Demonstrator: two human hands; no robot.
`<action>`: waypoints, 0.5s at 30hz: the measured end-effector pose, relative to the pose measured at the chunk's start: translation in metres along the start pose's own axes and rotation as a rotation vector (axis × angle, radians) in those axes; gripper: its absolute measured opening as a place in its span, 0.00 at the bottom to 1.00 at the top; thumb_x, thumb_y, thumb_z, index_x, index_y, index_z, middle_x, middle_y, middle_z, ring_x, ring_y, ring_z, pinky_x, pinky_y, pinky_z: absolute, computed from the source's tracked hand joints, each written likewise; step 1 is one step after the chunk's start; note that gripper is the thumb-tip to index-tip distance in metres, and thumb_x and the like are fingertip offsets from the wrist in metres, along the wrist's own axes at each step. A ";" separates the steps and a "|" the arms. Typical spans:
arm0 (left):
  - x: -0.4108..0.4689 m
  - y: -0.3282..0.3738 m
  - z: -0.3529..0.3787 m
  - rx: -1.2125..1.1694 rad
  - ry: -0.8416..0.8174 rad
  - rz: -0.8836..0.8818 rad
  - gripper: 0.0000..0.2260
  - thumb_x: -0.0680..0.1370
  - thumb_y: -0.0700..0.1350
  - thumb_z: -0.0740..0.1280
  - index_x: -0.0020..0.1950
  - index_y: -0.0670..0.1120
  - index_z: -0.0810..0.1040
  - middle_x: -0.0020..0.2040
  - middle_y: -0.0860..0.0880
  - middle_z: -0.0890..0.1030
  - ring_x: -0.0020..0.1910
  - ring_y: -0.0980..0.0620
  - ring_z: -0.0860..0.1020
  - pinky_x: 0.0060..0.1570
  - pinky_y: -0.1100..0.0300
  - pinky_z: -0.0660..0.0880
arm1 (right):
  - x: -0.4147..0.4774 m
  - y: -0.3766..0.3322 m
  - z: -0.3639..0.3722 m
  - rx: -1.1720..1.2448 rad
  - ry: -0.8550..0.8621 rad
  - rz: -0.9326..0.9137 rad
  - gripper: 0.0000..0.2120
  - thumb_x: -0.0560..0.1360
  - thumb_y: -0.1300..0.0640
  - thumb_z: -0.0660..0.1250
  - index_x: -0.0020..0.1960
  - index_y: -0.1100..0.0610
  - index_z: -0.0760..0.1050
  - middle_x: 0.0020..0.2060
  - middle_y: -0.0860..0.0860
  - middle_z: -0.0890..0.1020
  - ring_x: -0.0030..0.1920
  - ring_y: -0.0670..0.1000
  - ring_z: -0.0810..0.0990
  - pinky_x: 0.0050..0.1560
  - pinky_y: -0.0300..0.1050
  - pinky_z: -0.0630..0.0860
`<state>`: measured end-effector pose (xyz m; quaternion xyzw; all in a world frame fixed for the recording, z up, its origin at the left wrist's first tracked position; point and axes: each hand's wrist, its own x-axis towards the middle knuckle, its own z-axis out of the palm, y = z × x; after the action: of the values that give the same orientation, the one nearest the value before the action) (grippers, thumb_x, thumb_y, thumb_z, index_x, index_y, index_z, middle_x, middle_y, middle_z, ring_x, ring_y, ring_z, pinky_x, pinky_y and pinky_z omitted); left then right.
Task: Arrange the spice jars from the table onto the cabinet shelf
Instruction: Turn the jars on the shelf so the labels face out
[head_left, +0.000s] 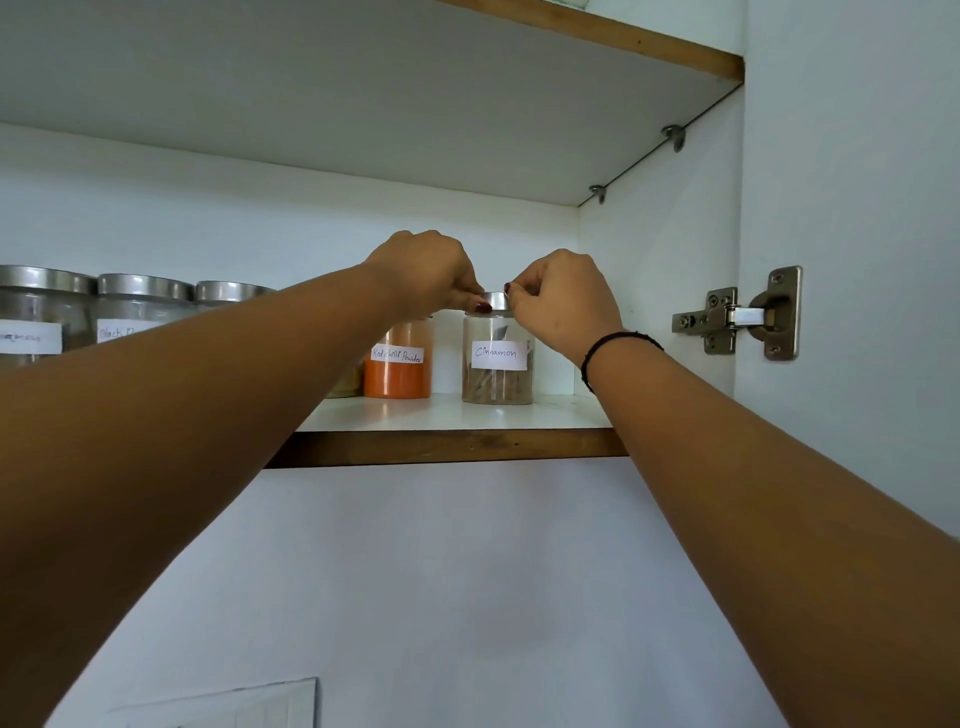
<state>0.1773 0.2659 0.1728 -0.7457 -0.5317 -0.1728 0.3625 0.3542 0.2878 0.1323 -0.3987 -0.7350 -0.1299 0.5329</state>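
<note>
Left hand (423, 273) and right hand (563, 301) each pinch the lid (493, 300) of the cinnamon jar (497, 358), upright on the shelf (452, 415) just below the fingers (470, 302). Best to release gently, label facing out.

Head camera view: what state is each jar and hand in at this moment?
cinnamon jar, upright on the shelf, lid on.
red chilli powder jar, upright left of it, apart, lid hidden.
left hand, pinches the cinnamon jar's lid rim.
right hand, pinches the same lid's other side.
three steel-lidded jars, closed, standing far left.
</note>
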 end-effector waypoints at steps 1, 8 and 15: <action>0.000 -0.002 0.001 -0.005 -0.001 -0.001 0.19 0.79 0.60 0.64 0.62 0.52 0.83 0.55 0.49 0.85 0.52 0.46 0.81 0.51 0.50 0.75 | 0.000 -0.001 0.001 -0.002 -0.001 0.001 0.10 0.77 0.57 0.65 0.48 0.54 0.85 0.41 0.52 0.85 0.39 0.53 0.81 0.41 0.43 0.79; 0.005 -0.004 0.011 0.026 0.019 -0.014 0.19 0.80 0.59 0.63 0.64 0.50 0.82 0.58 0.49 0.84 0.53 0.46 0.80 0.49 0.53 0.73 | 0.008 0.000 0.006 -0.064 -0.065 -0.017 0.11 0.77 0.56 0.65 0.49 0.57 0.85 0.41 0.55 0.85 0.41 0.55 0.82 0.42 0.44 0.79; 0.006 -0.005 0.019 0.104 0.028 -0.049 0.19 0.81 0.61 0.60 0.64 0.53 0.81 0.56 0.50 0.84 0.54 0.48 0.79 0.47 0.55 0.68 | 0.014 -0.001 0.015 -0.102 -0.102 -0.028 0.11 0.77 0.57 0.64 0.41 0.59 0.83 0.36 0.56 0.82 0.36 0.56 0.79 0.35 0.44 0.74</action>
<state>0.1726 0.2846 0.1663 -0.7100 -0.5531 -0.1639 0.4038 0.3415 0.3027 0.1384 -0.4212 -0.7591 -0.1542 0.4718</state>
